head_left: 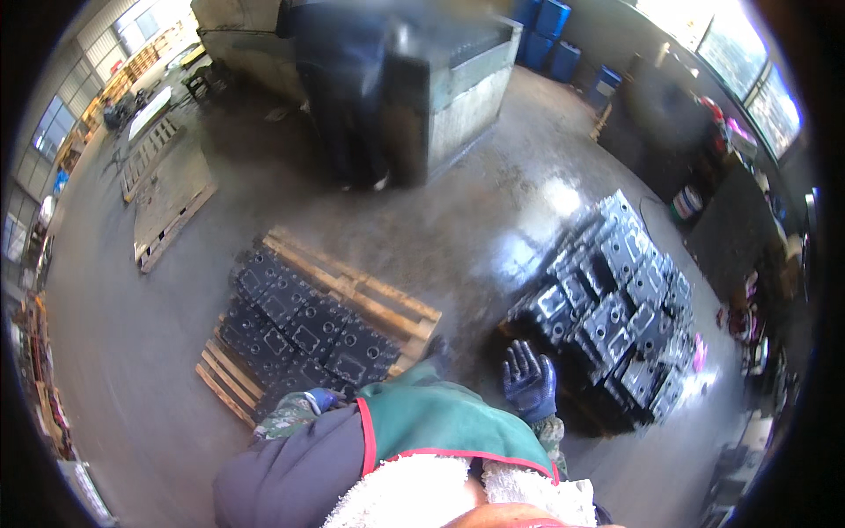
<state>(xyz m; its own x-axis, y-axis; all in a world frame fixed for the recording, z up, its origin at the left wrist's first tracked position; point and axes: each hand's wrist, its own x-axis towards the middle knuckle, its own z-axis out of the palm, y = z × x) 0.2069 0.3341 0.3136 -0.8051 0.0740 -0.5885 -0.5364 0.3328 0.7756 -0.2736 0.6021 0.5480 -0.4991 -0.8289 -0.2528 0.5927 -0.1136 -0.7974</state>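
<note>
My right hand [531, 387], in a dark blue glove, is raised with its fingers stretched out and spread, holding nothing. It is beside a tall heap of black metal castings [607, 321], flat block-like parts with round holes and recesses. My left hand [324, 399], also in a blue glove, is low at the near edge of a second group of black castings [295, 326], laid in rows on a wooden pallet [387, 308]. Its fingers are hidden from view, so whether it touches a casting does not show. A green apron with red trim covers my front.
Ahead, a person in dark clothes [348, 97] stands at a large grey metal bin or machine [466, 97]. Wooden pallets [172, 198] lie at far left. Blue containers [550, 35] stand at the back right. A dark bench [739, 211] with a white bucket [686, 203] beside it lines the right.
</note>
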